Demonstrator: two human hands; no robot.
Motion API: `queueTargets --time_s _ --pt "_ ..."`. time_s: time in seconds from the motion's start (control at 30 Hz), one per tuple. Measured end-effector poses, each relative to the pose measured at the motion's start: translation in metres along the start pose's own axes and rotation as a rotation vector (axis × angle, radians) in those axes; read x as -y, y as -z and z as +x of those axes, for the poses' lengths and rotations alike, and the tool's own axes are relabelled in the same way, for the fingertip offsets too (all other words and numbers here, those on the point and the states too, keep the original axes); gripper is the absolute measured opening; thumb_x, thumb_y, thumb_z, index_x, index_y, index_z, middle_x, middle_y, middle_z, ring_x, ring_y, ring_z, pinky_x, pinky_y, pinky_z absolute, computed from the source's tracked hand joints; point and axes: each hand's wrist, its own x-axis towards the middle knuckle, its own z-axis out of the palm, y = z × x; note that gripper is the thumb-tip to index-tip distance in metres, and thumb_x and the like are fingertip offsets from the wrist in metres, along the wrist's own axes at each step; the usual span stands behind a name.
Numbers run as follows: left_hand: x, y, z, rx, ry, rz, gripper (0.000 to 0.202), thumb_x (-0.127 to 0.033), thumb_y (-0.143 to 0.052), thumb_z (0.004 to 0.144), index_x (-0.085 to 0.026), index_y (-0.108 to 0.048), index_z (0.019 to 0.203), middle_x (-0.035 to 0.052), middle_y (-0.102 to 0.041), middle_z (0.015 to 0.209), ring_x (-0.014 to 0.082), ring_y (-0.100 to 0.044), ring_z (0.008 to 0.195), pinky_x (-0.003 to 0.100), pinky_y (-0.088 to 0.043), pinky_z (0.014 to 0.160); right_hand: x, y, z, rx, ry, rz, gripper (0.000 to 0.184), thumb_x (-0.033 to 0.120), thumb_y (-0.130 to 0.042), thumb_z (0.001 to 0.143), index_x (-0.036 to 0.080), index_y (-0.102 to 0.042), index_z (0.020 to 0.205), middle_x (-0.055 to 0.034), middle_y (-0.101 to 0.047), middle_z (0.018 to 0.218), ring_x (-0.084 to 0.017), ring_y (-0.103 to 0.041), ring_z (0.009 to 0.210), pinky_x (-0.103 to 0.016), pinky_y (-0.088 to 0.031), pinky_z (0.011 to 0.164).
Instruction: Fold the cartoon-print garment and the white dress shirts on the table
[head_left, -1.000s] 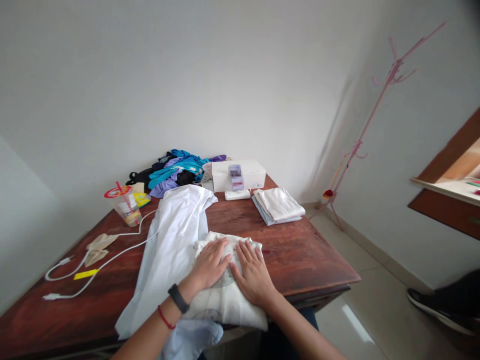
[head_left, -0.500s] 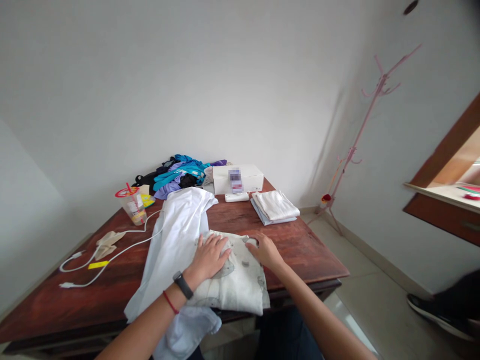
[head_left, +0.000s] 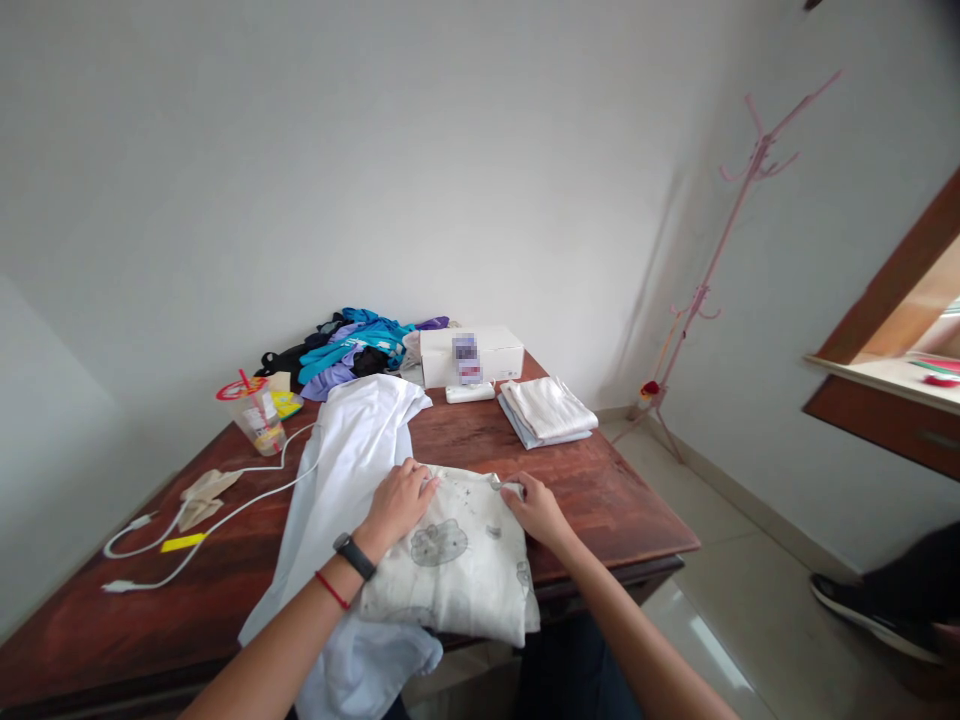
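Note:
A folded white garment with grey printed patches (head_left: 457, 560) lies at the near edge of the wooden table (head_left: 600, 500). My left hand (head_left: 397, 500) grips its far left corner with fingers curled. My right hand (head_left: 534, 507) pinches its far right corner. Under it a larger white garment (head_left: 345, 470) is spread out and hangs over the table's front edge.
A pile of folded white cloths (head_left: 546, 410), a white box (head_left: 471, 354) and a heap of coloured clothes (head_left: 349, 348) sit at the far side. A plastic cup (head_left: 256, 412), a white cable (head_left: 217, 510) and a beige cloth (head_left: 201, 492) lie left. A pink coat stand (head_left: 712, 270) is in the corner. Someone's shoe (head_left: 862, 600) is on the floor at right.
Both hands slid from lying flat on the middle of the printed garment to its far corners and closed on them.

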Motion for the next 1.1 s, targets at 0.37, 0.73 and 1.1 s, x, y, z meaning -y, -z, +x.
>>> queueTargets --time_s 0.37,0.73,1.1 --pt "0.007 -0.026 -0.001 -0.178 -0.033 0.034 0.030 -0.038 -0.043 0.104 -0.020 -0.063 0.119 0.0144 -0.054 0.142 0.0286 -0.060 0.119 0.045 -0.049 0.103 0.028 0.004 -0.018 -0.022 0.033 -0.508 0.029 0.030 -0.051 0.099 0.021 -0.065 0.123 -0.0147 -0.068 0.121 -0.031 -0.068 0.106 -0.038 -0.051 0.083" --pt "0.015 -0.033 0.004 -0.087 -0.107 -0.060 0.041 -0.039 -0.037 0.106 -0.019 -0.062 0.132 0.0137 -0.063 0.140 0.0275 -0.050 0.139 0.051 -0.034 0.118 0.069 -0.031 -0.049 0.401 0.448 -0.283 0.056 0.056 -0.032 0.106 0.033 -0.041 0.156 -0.0055 -0.027 0.168 -0.034 -0.018 0.156 -0.065 -0.017 0.122" --pt "0.009 -0.024 0.003 -0.040 -0.102 -0.006 0.030 -0.034 -0.047 0.102 -0.027 -0.067 0.124 0.0113 -0.064 0.135 0.0306 -0.047 0.139 0.052 -0.036 0.114 0.064 -0.035 -0.066 0.368 0.411 -0.389 0.055 0.052 -0.035 0.107 0.031 -0.038 0.158 -0.0082 -0.023 0.168 -0.036 -0.018 0.156 -0.069 -0.017 0.120"
